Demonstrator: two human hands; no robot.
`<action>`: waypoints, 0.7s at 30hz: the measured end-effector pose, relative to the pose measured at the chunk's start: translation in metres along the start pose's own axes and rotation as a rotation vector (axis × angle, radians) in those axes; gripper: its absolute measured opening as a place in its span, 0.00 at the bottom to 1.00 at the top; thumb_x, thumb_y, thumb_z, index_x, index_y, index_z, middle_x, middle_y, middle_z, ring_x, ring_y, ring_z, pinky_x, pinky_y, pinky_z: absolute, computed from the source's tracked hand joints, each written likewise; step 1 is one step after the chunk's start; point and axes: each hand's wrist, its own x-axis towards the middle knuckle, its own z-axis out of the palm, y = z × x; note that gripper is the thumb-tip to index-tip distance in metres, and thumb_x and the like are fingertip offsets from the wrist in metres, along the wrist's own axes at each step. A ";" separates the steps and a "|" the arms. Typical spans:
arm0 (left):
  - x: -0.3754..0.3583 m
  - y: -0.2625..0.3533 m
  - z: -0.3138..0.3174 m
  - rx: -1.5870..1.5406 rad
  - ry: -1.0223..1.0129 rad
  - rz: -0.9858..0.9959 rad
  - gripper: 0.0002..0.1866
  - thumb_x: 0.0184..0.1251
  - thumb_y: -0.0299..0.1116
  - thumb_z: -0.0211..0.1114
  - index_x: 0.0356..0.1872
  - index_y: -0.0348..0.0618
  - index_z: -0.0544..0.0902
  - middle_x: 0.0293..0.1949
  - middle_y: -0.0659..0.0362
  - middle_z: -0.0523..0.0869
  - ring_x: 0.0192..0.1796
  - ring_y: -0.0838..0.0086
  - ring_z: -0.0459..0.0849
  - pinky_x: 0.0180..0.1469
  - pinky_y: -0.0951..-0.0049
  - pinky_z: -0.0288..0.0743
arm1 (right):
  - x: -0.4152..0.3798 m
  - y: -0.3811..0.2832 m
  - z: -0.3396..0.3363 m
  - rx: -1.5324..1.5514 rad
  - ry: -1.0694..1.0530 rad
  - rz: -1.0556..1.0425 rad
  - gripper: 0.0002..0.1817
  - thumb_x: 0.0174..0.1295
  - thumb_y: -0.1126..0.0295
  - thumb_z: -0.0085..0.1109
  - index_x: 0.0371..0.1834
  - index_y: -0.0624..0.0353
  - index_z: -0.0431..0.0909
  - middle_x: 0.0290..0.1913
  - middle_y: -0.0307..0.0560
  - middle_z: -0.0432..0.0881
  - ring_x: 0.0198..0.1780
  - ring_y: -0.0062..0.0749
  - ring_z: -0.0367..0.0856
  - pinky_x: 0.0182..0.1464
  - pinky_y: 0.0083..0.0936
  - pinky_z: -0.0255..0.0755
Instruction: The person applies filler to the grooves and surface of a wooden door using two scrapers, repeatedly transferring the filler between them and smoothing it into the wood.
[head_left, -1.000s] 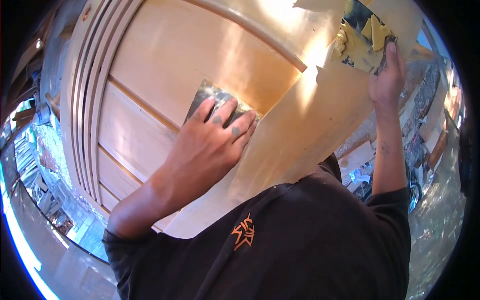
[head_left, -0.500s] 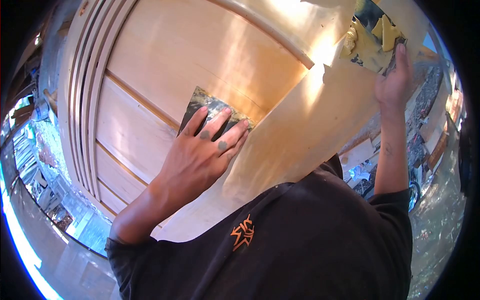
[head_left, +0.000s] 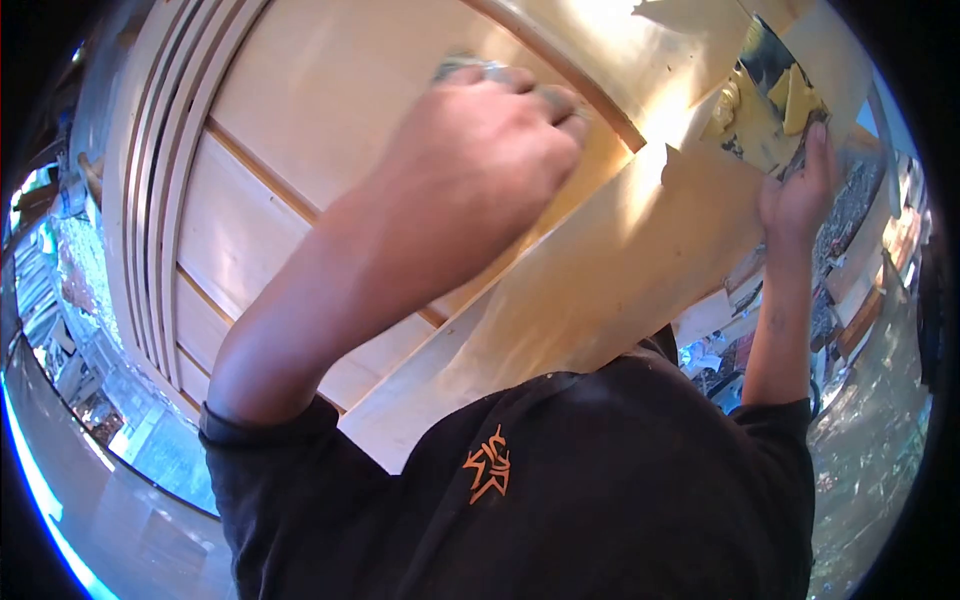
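My left hand (head_left: 490,140), blurred by motion, is closed on a dark flat spreader (head_left: 465,65). Only a bit of the spreader shows past the fingers, over the upper part of a pale wooden panel (head_left: 340,80) with raised mouldings. At the upper right my right hand (head_left: 800,195) grips a dark plate (head_left: 765,50) by its lower edge, its thumb on top. Thick yellow paste (head_left: 760,120) is smeared over the plate.
A wide pale board (head_left: 590,270) runs diagonally beside the panel, close to my dark shirt (head_left: 620,490). Grooved wooden strips (head_left: 150,200) line the panel's left side. Scattered scraps (head_left: 710,315) lie on the ground at the right.
My left hand has moved up and to the right with the spreader, which is now mostly hidden. My right hand and the plate sit slightly lower and further right in view.
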 end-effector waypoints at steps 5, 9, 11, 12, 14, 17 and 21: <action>-0.019 0.021 -0.003 0.012 -0.256 0.017 0.13 0.57 0.29 0.56 0.42 0.41 0.83 0.47 0.58 0.82 0.55 0.63 0.77 0.59 0.62 0.69 | -0.006 -0.007 0.011 -0.010 -0.003 0.034 0.27 0.71 0.63 0.43 0.67 0.70 0.59 0.65 0.53 0.67 0.65 0.41 0.67 0.68 0.40 0.59; -0.049 0.027 -0.026 0.032 -0.549 0.022 0.18 0.58 0.29 0.55 0.50 0.43 0.81 0.55 0.60 0.80 0.62 0.63 0.73 0.65 0.58 0.63 | -0.008 -0.008 0.016 -0.026 0.045 0.029 0.26 0.71 0.63 0.43 0.67 0.69 0.59 0.65 0.53 0.67 0.65 0.41 0.67 0.69 0.40 0.58; -0.069 0.030 -0.030 -0.007 -0.616 0.004 0.20 0.58 0.29 0.54 0.52 0.42 0.80 0.56 0.59 0.79 0.63 0.62 0.71 0.67 0.54 0.59 | -0.004 -0.006 0.008 -0.043 0.027 0.031 0.26 0.71 0.63 0.43 0.67 0.69 0.60 0.65 0.52 0.68 0.65 0.41 0.67 0.69 0.41 0.58; -0.079 0.031 -0.031 -0.030 -0.614 -0.011 0.20 0.58 0.29 0.54 0.52 0.42 0.80 0.56 0.59 0.79 0.64 0.61 0.71 0.68 0.54 0.59 | -0.003 -0.005 0.005 -0.066 0.033 0.029 0.26 0.71 0.63 0.43 0.67 0.68 0.60 0.65 0.52 0.68 0.65 0.41 0.67 0.69 0.41 0.58; -0.095 0.035 -0.032 -0.076 -0.607 -0.041 0.20 0.58 0.30 0.54 0.53 0.41 0.80 0.56 0.59 0.79 0.64 0.60 0.70 0.68 0.52 0.58 | -0.002 -0.006 0.002 -0.111 0.043 0.023 0.25 0.71 0.63 0.43 0.67 0.68 0.61 0.65 0.52 0.68 0.66 0.42 0.67 0.69 0.41 0.57; -0.114 0.039 -0.029 -0.136 -0.550 -0.123 0.19 0.56 0.29 0.56 0.50 0.39 0.82 0.57 0.59 0.77 0.64 0.59 0.69 0.69 0.50 0.58 | -0.002 -0.006 0.002 -0.096 0.022 0.026 0.25 0.72 0.62 0.43 0.67 0.67 0.60 0.66 0.52 0.68 0.66 0.42 0.66 0.70 0.41 0.57; -0.133 0.044 -0.028 -0.156 -0.557 -0.197 0.20 0.56 0.30 0.57 0.51 0.42 0.82 0.58 0.59 0.75 0.66 0.59 0.68 0.68 0.49 0.58 | -0.002 -0.006 0.001 -0.080 0.049 0.075 0.24 0.73 0.63 0.41 0.67 0.65 0.60 0.67 0.51 0.67 0.67 0.41 0.65 0.70 0.40 0.56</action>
